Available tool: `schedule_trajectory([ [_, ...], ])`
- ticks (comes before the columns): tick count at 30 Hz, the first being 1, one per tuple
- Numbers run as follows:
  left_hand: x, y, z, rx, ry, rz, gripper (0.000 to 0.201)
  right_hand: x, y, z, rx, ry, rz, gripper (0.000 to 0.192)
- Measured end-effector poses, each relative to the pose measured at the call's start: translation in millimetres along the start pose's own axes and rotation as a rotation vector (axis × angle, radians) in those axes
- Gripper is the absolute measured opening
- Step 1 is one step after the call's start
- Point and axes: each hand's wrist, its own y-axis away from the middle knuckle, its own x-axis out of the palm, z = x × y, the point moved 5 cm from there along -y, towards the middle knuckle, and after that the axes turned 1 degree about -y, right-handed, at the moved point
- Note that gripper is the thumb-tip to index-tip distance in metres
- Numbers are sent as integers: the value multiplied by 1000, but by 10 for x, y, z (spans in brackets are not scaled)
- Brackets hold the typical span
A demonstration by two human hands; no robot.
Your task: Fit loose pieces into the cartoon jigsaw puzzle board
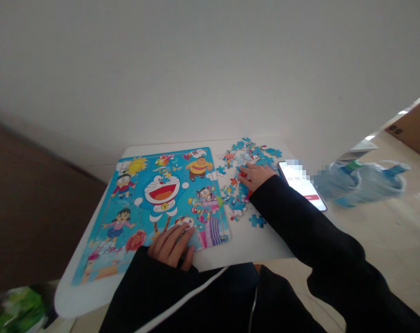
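Left grip [171,245] flat on puzzle board [154,203], fingers fwd.

The small white table [251,240] offers bare surface only along its near edge and in the narrow strip between the blue cartoon puzzle board [154,208] and the scattered pile of blue loose puzzle pieces [246,173]. A lit smartphone [305,187] blocks the right edge, just beside the pile. Clear plastic water bottles [362,182] lie beyond it, off the table.
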Motion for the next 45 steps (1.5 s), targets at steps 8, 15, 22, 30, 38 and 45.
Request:
schedule_trajectory([
  [8, 29, 37, 25, -10, 11, 22, 29, -18, -74, -139, 31, -147, -112, 52],
  [15, 11, 10, 19, 17, 9, 4, 28, -45, -78, -203, 88, -188, -165, 39],
  [22, -5, -9, 1, 17, -5, 12, 29, -48, -16, 92, -196, -237, -124, 32],
  [30, 1, 5, -3, -10, -4, 43, 29, 88, -21, 177, -386, -241, -98, 38],
  [38, -3, 2, -2, -28, -1, 64, 31, 66, -49, 204, -387, -324, -63, 23],
  [45, 1, -5, -8, -21, 9, 63, 30, 66, -64, 160, -254, -478, -80, 20],
])
